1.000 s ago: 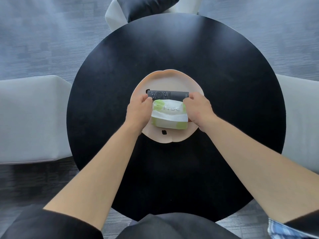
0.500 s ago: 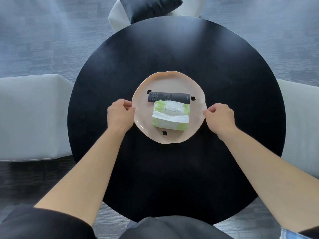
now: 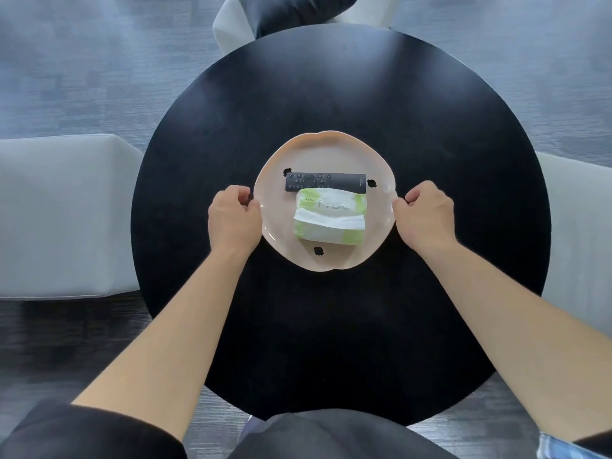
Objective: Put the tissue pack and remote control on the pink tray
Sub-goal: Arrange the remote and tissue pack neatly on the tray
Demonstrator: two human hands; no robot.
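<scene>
Sitting on the pink tray (image 3: 326, 150), near the middle of the round black table (image 3: 341, 326): the tissue pack (image 3: 330, 220) and the remote control (image 3: 326, 183). Printed on top of the green and white pack, in pale letters: "Free". More tiny writing at its left corner, too small to read. A small word at the right end of the black remote too, also too small to read.

Lying flat, long side running left to right, button end pointing left: the remote. Just in front of it, touching or almost touching, long side also left to right but turned a little: the pack.

Curled around the left rim of the tray, fingers bent in tight, pinching the edge: the left hand (image 3: 233, 220). Same on the other side, closed on the right rim: the right hand (image 3: 427, 217). Nothing else in either hand.

Around the table: white seats (image 3: 63, 213) left, right and far side, with a dark cushion (image 3: 298, 11) on the far one. Three small dark holes in the tray.
</scene>
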